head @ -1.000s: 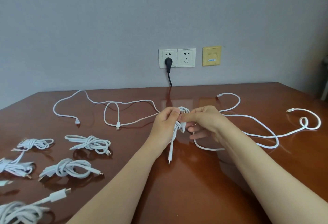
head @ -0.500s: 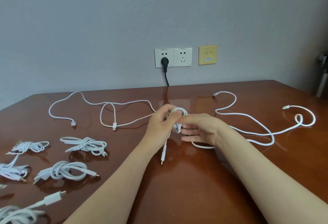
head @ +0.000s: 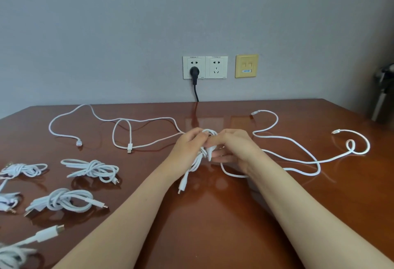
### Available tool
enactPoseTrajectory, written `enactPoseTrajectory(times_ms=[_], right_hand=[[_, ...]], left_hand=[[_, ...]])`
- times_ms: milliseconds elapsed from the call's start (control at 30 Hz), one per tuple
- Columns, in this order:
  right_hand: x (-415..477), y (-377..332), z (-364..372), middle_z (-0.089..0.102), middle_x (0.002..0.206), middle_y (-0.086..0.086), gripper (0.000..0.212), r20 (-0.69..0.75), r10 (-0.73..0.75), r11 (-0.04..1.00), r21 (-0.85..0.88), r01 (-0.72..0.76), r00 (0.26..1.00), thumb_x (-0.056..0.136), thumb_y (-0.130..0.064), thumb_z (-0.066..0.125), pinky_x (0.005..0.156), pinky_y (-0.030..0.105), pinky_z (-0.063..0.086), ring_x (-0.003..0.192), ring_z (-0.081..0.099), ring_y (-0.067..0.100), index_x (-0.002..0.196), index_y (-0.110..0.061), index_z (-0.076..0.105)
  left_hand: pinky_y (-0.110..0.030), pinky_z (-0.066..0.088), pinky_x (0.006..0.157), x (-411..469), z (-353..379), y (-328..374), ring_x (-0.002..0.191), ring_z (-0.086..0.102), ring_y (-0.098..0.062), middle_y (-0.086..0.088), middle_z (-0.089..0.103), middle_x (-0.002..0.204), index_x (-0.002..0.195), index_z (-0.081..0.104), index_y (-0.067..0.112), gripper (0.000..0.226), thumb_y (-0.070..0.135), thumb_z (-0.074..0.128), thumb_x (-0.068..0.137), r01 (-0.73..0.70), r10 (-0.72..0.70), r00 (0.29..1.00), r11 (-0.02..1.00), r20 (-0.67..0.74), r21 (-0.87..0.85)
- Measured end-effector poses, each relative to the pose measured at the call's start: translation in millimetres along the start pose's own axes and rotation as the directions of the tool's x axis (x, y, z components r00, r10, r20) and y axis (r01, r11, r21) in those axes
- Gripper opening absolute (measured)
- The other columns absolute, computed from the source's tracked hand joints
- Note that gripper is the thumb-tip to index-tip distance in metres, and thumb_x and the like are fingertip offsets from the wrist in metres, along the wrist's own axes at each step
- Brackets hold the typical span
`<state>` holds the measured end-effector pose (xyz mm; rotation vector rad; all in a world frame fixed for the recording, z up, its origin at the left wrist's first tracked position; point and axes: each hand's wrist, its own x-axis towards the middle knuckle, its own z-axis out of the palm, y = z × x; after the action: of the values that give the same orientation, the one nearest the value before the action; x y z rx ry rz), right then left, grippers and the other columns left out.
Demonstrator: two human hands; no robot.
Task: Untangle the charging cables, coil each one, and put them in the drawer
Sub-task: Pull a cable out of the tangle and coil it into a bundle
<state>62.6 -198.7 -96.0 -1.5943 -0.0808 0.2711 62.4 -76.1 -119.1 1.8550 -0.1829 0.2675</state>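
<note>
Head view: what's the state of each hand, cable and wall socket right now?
left hand: grips the cable knot
right hand: pinches the cable knot
cable knot: tangled, held between both hands
left strands: uncoiled, lying on the table
right strands: uncoiled, lying on the table
coiled bundles: tied, lying on the table
left socket: black plug in
right socket: empty

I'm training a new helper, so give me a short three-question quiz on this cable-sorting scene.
1. True or false: the left hand and the right hand both hold the cable tangle.
2. How many wall sockets have a black plug in them?
3. The coiled cables lie on the table to the person's: A left, B right, C both sides.
Key: 1 true; 2 one; 3 A.
</note>
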Motion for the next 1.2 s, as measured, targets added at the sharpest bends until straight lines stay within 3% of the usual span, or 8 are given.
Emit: enactPoseTrajectory(times_ms=[133, 300, 500, 700, 767, 833, 933, 1200], right_hand=[[2.9, 2.1, 3.7, 0.055, 0.046, 0.004, 0.035, -0.036, -0.094, 0.996, -0.012, 0.093, 0.995, 0.069, 0.003, 0.072, 0.049, 0.025, 0.052, 0.034, 0.051, 0.009, 0.061, -0.012, 0.042], [6.1, 6.4, 3.2, 0.060, 0.065, 0.002, 0.021, 0.053, -0.121, 0.992, -0.036, 0.123, 0.991, 0.078, -0.009, 0.071, 0.058, 0.024, 0.050, 0.049, 0.058, 0.006, 0.077, -0.014, 0.051], [10.0, 14.0, 8.3, 0.064, 0.083, 0.003, 0.010, 0.074, -0.170, 0.985, -0.003, 0.171, 0.983, 0.086, -0.007, 0.062, 0.065, 0.026, 0.053, 0.076, 0.064, 0.015, 0.090, -0.013, 0.056], [11.7, 15.2, 14.0, 0.065, 0.090, 0.012, 0.004, 0.073, -0.185, 0.981, 0.077, 0.179, 0.980, 0.092, -0.010, 0.055, 0.073, 0.043, 0.058, 0.079, 0.066, 0.023, 0.095, -0.010, 0.058], [11.6, 16.6, 17.0, 0.063, 0.088, 0.013, 0.004, 0.021, -0.216, 0.974, 0.074, 0.214, 0.976, 0.092, -0.011, 0.056, 0.073, 0.046, 0.058, 0.076, 0.066, 0.025, 0.093, -0.008, 0.056], [14.1, 17.5, 17.7, 0.062, 0.086, 0.014, 0.003, -0.044, -0.237, 0.970, 0.046, 0.239, 0.970, 0.091, -0.011, 0.057, 0.075, 0.051, 0.056, 0.078, 0.067, 0.029, 0.089, -0.009, 0.058], [16.6, 14.9, 16.2, 0.060, 0.088, 0.018, 0.007, -0.105, -0.276, 0.961, -0.024, 0.275, 0.956, 0.089, -0.007, 0.057, 0.079, 0.053, 0.055, 0.084, 0.065, 0.034, 0.084, -0.013, 0.058], [21.0, 19.8, 13.3, 0.054, 0.068, -0.001, 0.012, -0.224, -0.385, 0.920, -0.168, 0.354, 0.895, 0.085, -0.016, 0.063, 0.075, 0.039, 0.051, 0.073, 0.059, 0.026, 0.075, -0.018, 0.056]], left_hand=[[-0.024, 0.046, 0.065, 11.7, 2.8, -4.2, 0.059, 0.060, -0.015, -0.006, 0.062, 0.058, 0.070, 0.057, 0.010, 0.032, 0.009, 0.039, 0.097, 0.301, -0.326, 0.945, 0.888, -0.013, -0.347], [-0.041, 0.048, 0.085, -1.7, -9.1, -3.6, 0.085, 0.060, -0.031, -0.023, 0.064, 0.089, 0.090, 0.064, 0.002, 0.023, 0.014, 0.046, 0.095, 0.230, -0.206, 0.973, 0.902, 0.105, -0.366], [-0.024, 0.046, 0.059, -4.9, -13.8, -0.7, 0.055, 0.059, -0.014, -0.003, 0.063, 0.057, 0.085, 0.060, 0.004, 0.022, 0.015, 0.045, 0.097, 0.165, -0.142, 0.986, 0.928, 0.093, -0.333], [-0.030, 0.047, 0.070, -3.4, -14.0, -1.5, 0.070, 0.058, -0.019, -0.008, 0.063, 0.073, 0.095, 0.061, 0.004, 0.022, 0.017, 0.044, 0.098, 0.160, -0.159, 0.987, 0.934, 0.028, -0.320], [-0.032, 0.048, 0.078, -2.5, -11.3, -2.3, 0.077, 0.059, -0.019, -0.008, 0.062, 0.080, 0.093, 0.061, 0.010, 0.020, 0.019, 0.044, 0.098, 0.124, -0.129, 0.992, 0.973, -0.012, -0.197], [-0.019, 0.042, 0.072, -2.7, -8.5, -3.2, 0.074, 0.054, -0.012, -0.002, 0.059, 0.082, 0.095, 0.060, 0.011, 0.020, 0.021, 0.043, 0.098, 0.008, 0.004, 0.996, 0.992, -0.095, 0.128], [-0.016, 0.033, 0.064, -4.9, -7.1, -2.6, 0.077, 0.048, -0.009, 0.001, 0.053, 0.092, 0.103, 0.059, 0.009, 0.021, 0.020, 0.042, 0.098, -0.158, 0.240, 0.962, 0.879, -0.131, 0.450], [-0.027, 0.045, 0.074, -9.9, -7.8, 5.3, 0.081, 0.057, -0.014, -0.002, 0.062, 0.095, 0.106, 0.062, 0.017, 0.022, 0.022, 0.044, 0.096, -0.194, 0.252, 0.964, 0.883, -0.084, 0.427]])
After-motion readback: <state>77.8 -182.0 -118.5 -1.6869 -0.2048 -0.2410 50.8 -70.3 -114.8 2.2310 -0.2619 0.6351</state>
